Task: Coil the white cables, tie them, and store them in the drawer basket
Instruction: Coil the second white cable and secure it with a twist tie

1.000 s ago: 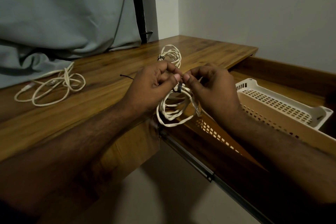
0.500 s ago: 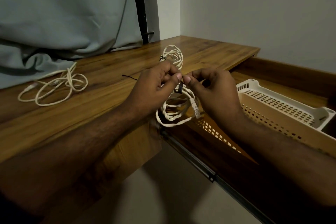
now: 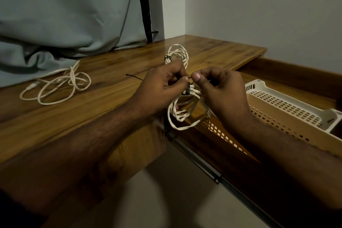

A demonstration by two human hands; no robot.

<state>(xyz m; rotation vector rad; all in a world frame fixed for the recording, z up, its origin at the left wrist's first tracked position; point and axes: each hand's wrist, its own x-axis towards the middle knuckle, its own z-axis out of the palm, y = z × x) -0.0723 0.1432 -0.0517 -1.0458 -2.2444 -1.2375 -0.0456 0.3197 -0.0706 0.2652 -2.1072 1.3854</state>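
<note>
Head view, left hand [image 3: 162,87] and right hand [image 3: 222,90] pinching black tie [image 3: 188,89] on coiled cable [image 3: 183,109], over desk edge [image 3: 129,122]

- Dim and warm-toned throughout, with no glare anywhere.
- Deep shadow over both forearms [image 3: 77,155] along the bottom edge.
- Brightest on the pale wall [image 3: 259,5].
- Slightly soft overall; wide-angle bending of straight lines toward the edges.

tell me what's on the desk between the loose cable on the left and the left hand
Mostly bare wood in the head view. Only a thin black tie lies between the loose cable and the left hand.
</note>
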